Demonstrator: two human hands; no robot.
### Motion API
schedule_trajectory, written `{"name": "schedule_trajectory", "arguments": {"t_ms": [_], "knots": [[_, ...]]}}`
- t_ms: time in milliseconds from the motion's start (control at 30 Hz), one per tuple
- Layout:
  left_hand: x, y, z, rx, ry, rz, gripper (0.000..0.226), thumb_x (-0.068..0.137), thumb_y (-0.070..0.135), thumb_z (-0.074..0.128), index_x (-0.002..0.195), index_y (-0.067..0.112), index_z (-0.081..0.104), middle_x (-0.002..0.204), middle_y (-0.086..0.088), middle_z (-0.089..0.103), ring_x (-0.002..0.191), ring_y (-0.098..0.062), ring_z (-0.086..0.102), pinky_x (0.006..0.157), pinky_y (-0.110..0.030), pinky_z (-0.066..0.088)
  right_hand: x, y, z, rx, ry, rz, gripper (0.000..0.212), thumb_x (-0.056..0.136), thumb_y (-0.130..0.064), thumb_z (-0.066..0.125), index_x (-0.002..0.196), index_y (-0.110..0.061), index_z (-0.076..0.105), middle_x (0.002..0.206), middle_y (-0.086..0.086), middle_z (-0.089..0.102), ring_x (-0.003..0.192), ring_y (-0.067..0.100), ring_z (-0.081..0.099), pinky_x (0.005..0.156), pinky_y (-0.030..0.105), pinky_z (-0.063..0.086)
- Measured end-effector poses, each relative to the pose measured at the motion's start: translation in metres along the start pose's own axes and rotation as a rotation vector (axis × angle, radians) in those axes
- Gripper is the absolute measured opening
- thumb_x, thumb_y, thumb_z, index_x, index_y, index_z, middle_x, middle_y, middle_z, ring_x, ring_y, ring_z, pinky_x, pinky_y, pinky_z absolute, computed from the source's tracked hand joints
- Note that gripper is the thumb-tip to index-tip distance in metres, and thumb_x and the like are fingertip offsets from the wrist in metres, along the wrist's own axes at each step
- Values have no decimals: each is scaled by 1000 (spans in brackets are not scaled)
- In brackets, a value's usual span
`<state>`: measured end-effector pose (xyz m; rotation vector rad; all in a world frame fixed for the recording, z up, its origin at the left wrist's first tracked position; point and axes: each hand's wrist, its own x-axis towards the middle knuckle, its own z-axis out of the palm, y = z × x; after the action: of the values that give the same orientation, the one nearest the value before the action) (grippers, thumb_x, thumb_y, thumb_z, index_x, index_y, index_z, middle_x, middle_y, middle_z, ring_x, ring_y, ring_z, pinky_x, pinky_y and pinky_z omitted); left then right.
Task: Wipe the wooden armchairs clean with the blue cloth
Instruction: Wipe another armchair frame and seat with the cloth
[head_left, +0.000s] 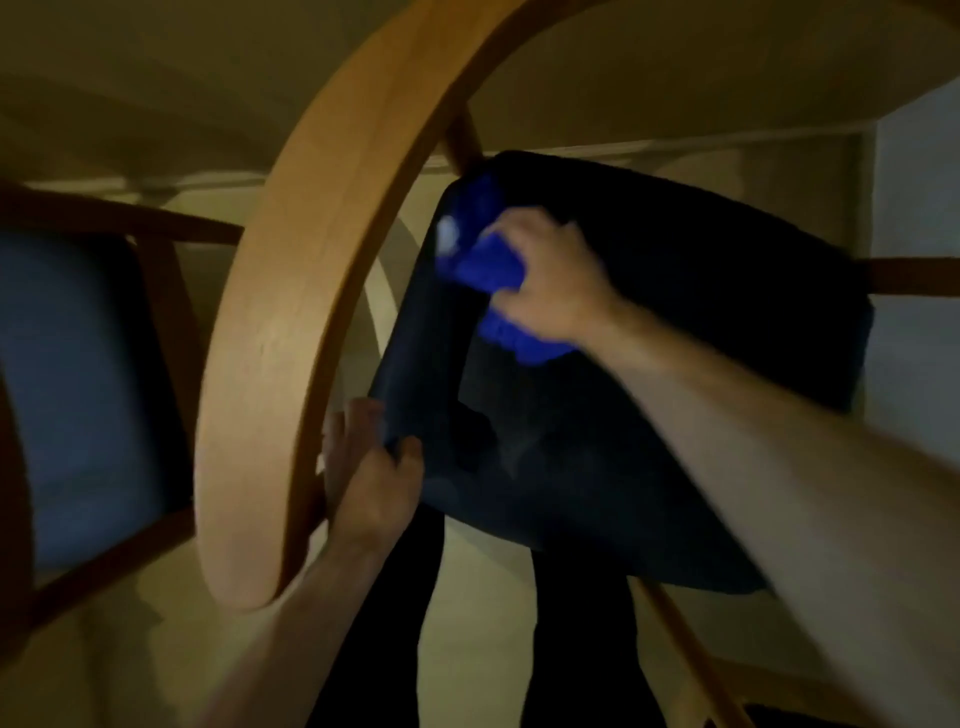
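A light wooden armchair fills the view, its curved top rail (322, 291) sweeping from the lower left up to the top centre. Its dark seat cushion (675, 364) lies beyond the rail. My right hand (550, 275) grips the bunched blue cloth (493, 270) and presses it on the cushion near the rear post (462, 140). My left hand (371, 478) holds the near left corner of the cushion, thumb on top, fingers beside the rail. The picture is dim and blurred.
A second armchair with darker wood frame (171, 322) and a blue-grey seat (67, 384) stands at the left. My dark trouser legs (395, 623) show below the cushion. Pale floor (478, 649) lies underneath, a wall (914, 197) at the right.
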<state>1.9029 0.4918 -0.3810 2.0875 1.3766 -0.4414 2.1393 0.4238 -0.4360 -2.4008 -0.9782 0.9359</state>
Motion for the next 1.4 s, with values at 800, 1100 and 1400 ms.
{"name": "schedule_trajectory", "arguments": {"t_ms": [800, 1100, 1400], "knots": [[-54, -61, 64, -199, 109, -95, 46, 81, 16, 62, 124, 16, 46, 121, -7, 52, 113, -27, 47, 89, -30, 34, 37, -55, 37, -319, 6, -126, 55, 81, -36, 67, 131, -23, 49, 141, 4, 47, 124, 36, 45, 98, 42, 41], [-62, -79, 65, -235, 108, -156, 49, 80, -1, 50, 125, 16, 42, 130, -7, 48, 121, -25, 43, 101, -41, 38, -86, -76, 116, -323, -384, -531, 57, 80, -33, 70, 133, -29, 52, 144, -13, 44, 115, 23, 44, 79, 29, 38], [-70, -88, 81, -303, 110, -127, 47, 83, 10, 55, 124, 23, 37, 122, -2, 50, 112, -18, 43, 93, -34, 39, 50, -39, -8, -478, 122, -222, 56, 89, -33, 66, 138, -19, 43, 144, 9, 45, 129, 37, 46, 105, 47, 41]]}}
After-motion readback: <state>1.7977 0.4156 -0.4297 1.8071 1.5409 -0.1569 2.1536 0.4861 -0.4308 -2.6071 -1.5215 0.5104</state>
